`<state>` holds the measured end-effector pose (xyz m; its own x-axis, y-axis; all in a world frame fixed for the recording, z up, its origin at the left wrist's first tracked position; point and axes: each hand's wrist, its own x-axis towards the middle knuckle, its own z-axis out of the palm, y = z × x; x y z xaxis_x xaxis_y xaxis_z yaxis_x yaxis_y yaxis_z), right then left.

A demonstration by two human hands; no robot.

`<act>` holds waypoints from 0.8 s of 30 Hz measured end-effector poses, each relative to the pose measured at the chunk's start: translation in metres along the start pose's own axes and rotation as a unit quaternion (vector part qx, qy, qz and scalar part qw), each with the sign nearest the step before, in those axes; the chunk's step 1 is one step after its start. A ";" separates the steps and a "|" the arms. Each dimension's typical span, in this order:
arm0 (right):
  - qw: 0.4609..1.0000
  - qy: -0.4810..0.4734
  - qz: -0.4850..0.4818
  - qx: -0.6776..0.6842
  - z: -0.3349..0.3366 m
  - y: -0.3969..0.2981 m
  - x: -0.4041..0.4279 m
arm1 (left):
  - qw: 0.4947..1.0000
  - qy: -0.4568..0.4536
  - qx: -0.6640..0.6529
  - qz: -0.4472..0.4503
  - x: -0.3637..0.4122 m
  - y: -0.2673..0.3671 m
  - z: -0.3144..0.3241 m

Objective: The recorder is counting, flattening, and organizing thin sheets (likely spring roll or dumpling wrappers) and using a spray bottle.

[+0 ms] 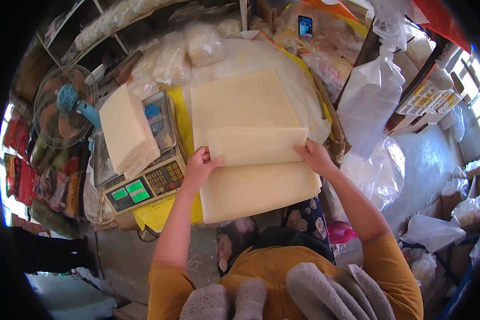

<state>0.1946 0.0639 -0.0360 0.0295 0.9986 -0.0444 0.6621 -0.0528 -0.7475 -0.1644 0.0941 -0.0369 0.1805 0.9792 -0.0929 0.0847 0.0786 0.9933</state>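
Between my hands is a folded cream-coloured sheet, thin and flexible. My left hand pinches its left edge between thumb and fingers. At its right edge, my right hand grips in the same way. Below the fold lies a broad stack of like sheets, its near edge overhanging my lap. On the left, a digital scale with lit green displays bears a folded pile of cream sheets on its metal pan. The pile leans slightly, its layered edge facing me.
A blue desk fan stands at the left. Clear bags of cream material lie behind the stack. A lit phone is propped at the back. A large plastic bag hangs on the right. Yellow sheeting sticks out beneath the scale.
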 end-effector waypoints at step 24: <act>0.932 0.101 -0.216 -0.275 0.046 -0.030 0.022 | 0.809 0.055 0.570 0.128 0.039 -0.028 0.070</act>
<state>0.1403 0.0869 -0.0451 -0.2244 0.9097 0.3494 0.9266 0.3102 -0.2125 -0.0909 0.1167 -0.0732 0.2522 0.9515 0.1760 0.9193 -0.2924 0.2633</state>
